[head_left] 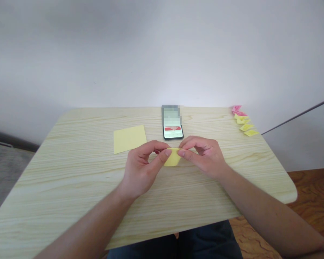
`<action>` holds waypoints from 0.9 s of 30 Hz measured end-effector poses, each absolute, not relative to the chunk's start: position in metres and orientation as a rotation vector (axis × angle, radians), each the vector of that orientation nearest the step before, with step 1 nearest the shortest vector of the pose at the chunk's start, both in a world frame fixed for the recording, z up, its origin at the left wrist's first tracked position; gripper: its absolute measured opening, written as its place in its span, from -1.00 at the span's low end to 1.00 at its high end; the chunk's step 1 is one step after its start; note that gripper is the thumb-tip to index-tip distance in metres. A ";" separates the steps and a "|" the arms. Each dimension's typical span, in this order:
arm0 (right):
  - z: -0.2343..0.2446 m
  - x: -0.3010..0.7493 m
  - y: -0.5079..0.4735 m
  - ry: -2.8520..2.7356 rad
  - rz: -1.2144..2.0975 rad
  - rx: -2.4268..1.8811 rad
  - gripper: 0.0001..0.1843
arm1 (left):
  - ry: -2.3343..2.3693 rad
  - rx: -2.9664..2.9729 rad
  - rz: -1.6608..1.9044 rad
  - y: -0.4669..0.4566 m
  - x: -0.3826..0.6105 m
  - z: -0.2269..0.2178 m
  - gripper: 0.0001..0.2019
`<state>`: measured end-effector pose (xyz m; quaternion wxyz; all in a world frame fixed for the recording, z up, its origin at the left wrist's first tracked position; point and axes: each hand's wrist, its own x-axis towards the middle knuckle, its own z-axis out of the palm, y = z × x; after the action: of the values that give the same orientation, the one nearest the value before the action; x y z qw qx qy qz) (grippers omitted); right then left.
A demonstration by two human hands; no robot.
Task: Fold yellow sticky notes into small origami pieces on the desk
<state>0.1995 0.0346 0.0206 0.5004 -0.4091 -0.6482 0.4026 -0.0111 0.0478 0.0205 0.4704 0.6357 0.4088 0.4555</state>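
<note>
Between my two hands is a small folded piece of yellow paper (pixel 172 159), held just above the middle of the table. My left hand (pixel 145 165) pinches its upper left corner between thumb and fingers. At the upper right corner, my right hand (pixel 203 154) grips it the same way. The paper's top edge runs straight from one thumb to the other, and its lower part hangs toward me. Fingertips behind the paper are partly hidden. Just beyond my left hand lies a flat yellow sheet or stack of paper (pixel 129 138).
A phone (pixel 173 132) with a lit, partly blurred screen lies beyond my hands. Several folded paper pieces, pink (pixel 236 108) and yellow (pixel 246 127), line the right edge of the wood-grain table (pixel 70 180). A white wall (pixel 151 54) stands behind the table.
</note>
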 end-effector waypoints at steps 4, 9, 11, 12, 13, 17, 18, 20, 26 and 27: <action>0.021 0.198 0.033 -1.600 1.004 -1.048 -0.87 | 1.011 1.542 1.154 0.048 -0.010 0.020 -0.88; 0.022 0.197 0.033 -1.671 0.980 -1.067 -0.82 | 0.986 1.496 1.167 0.049 -0.008 0.019 -0.89; 0.022 0.197 0.033 -1.663 0.964 -1.085 -0.79 | 0.976 1.486 1.155 0.049 -0.008 0.019 -0.90; 0.022 0.196 0.033 -1.653 0.969 -1.107 -0.77 | 0.977 1.484 1.149 0.050 -0.008 0.019 -0.90; 0.022 0.195 0.033 -1.638 0.985 -1.137 -0.75 | 0.977 1.482 1.145 0.050 -0.009 0.019 -0.90; 0.025 0.193 0.032 -1.650 1.129 -1.227 -0.63 | 0.968 1.408 1.155 0.054 -0.009 0.018 -0.89; 0.027 0.192 0.031 -1.675 1.149 -1.229 -0.60 | 0.961 1.377 1.164 0.055 -0.008 0.017 -0.88; 0.029 0.192 0.031 -1.724 1.136 -1.216 -0.57 | 0.943 1.335 1.174 0.056 -0.008 0.016 -0.88; 0.031 0.193 0.032 -1.742 1.093 -1.234 -0.54 | 0.899 1.316 1.159 0.058 -0.008 0.014 -0.88; 0.031 0.194 0.032 -1.746 1.120 -1.234 -0.54 | 0.897 1.310 1.164 0.058 -0.008 0.014 -0.88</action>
<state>0.1936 0.0316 0.0305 0.3561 -0.4779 -0.6759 0.4336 -0.0075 0.0580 0.0141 0.5533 0.5542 0.3796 0.4925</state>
